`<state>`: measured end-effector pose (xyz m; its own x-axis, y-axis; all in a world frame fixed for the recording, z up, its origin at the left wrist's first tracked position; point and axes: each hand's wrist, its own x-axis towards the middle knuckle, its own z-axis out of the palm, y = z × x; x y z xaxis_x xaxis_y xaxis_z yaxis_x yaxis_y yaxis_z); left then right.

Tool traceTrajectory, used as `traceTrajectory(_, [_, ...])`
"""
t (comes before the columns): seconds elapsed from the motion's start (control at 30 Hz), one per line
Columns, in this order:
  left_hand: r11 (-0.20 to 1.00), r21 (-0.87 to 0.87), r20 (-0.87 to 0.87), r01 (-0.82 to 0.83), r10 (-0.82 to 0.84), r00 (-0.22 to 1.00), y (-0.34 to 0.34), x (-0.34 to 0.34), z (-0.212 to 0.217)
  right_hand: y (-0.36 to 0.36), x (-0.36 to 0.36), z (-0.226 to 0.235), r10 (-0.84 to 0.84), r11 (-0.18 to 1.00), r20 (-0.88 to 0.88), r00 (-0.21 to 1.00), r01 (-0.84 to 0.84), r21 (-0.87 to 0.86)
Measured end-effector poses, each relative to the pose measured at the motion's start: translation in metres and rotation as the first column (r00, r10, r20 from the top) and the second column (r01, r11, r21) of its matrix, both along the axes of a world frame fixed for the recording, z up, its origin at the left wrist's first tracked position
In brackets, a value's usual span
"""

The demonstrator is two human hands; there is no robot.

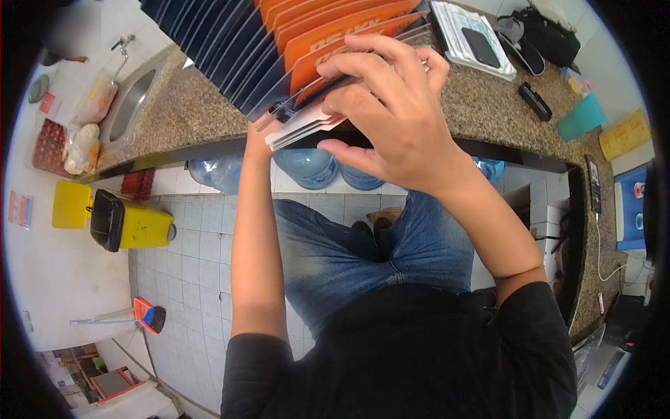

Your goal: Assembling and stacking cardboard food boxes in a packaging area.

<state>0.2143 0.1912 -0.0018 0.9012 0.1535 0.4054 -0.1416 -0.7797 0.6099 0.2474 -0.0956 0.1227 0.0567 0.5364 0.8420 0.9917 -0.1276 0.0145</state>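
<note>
One file (279,52), its navy and orange flaps (328,31) too overlapped to count, is held over the tabletop's (181,115) near edge. The left hand (259,133), mostly hidden, seems to prop it from beneath; I cannot tell its grip. The right hand's (391,105) thumb and fingers stand apart beside at least three white cards (300,131), presumably keeping them spread. One phone (481,47) lies on papers (453,45) toward the far right corner.

Orange and dark-blue cards (300,68), cropped at 12 o'clock, mostly hide the left hand (257,131); a patch (70,29) at 10 o'clock is blurred.
</note>
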Motion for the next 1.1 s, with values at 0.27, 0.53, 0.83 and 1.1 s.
traceTrajectory(0.27, [0.998, -0.063, 0.0, 0.012, -0.012, 1.0, -0.005, -0.008, 0.004, -0.008, -0.006, -0.008, -0.001, 1.0, -0.003, 1.0, 0.001, 0.0])
traceTrajectory(0.53, [0.992, -0.124, -0.003, 0.003, -0.003, 1.0, -0.011, -0.006, 0.008, -0.012, -0.003, -0.01, -0.008, 1.0, -0.036, 0.999, 0.007, -0.008])
traceTrajectory(0.83, [0.939, -0.118, -0.16, -0.324, 0.304, 0.939, -0.027, -0.012, 0.027, -0.014, -0.005, -0.02, 0.115, 0.993, -0.133, 0.984, -0.115, 0.008])
traceTrajectory(1.1, [0.988, -0.151, 0.29, -0.023, 0.066, 0.955, -0.017, -0.007, -0.01, 0.0, -0.008, 0.007, 0.115, 0.993, -0.221, 0.968, -0.116, 0.009])
